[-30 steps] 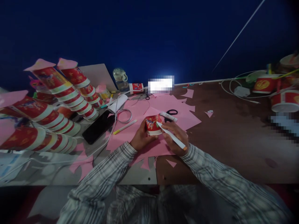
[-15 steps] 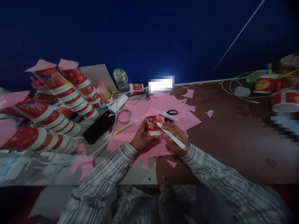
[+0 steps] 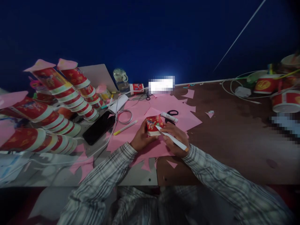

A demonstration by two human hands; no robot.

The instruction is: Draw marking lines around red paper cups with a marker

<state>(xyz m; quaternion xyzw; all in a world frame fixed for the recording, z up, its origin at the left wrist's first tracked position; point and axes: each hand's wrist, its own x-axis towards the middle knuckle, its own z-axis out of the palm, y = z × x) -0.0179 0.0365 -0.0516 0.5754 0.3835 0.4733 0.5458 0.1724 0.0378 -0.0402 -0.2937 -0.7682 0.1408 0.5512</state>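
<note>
An upturned red paper cup (image 3: 153,124) stands on pink paper (image 3: 140,131) in the middle of the table. My left hand (image 3: 141,139) is wrapped round the cup's left side and holds it down. In my right hand (image 3: 174,137) is a white marker (image 3: 172,138), gripped like a pen, with its tip touching the cup's right side near the base. Both sleeves are checked grey.
Stacks of red cups topped with pink paper (image 3: 58,90) lean at the left. A black phone (image 3: 98,127), a tape ring (image 3: 124,116), a yellow pen (image 3: 125,127), a second marker (image 3: 169,117) and scissors (image 3: 172,112) lie round the pink sheet. Cups and cables (image 3: 276,90) crowd the far right.
The marker's tip has slid a little down and left along the cup's side. My left hand and the cup have stayed put.
</note>
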